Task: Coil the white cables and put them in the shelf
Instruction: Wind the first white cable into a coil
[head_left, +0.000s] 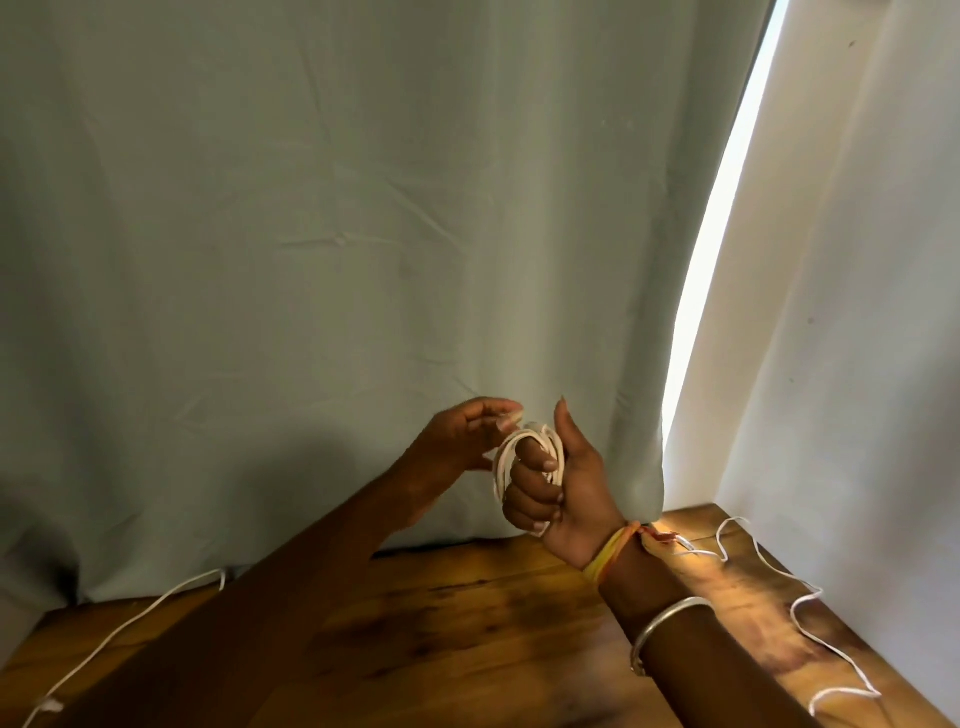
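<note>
**White cable coil held over the wooden surface**

The right hand is gripping a coil of white cable, its fingers curling closed through the loops while the thumb is sticking upright. The coil is sitting around those curled fingers, above the wooden surface and in front of a pale green curtain.

The left hand is reaching in from the left, just beside the coil; its fingers are pressing together against the thumb at the top of the loops, seemingly pinching a strand there, though blur is making the contact hard to confirm.

A second loose white cable is lying in wavy bends along the right edge of the surface, near the white wall. Another white cable is trailing across the left side of the surface, ending in a small plug near the lower left corner.

The right wrist is wearing a yellow-orange thread band and, further down the forearm, a silver bangle. A bright strip of daylight is showing between curtain and wall.
</note>
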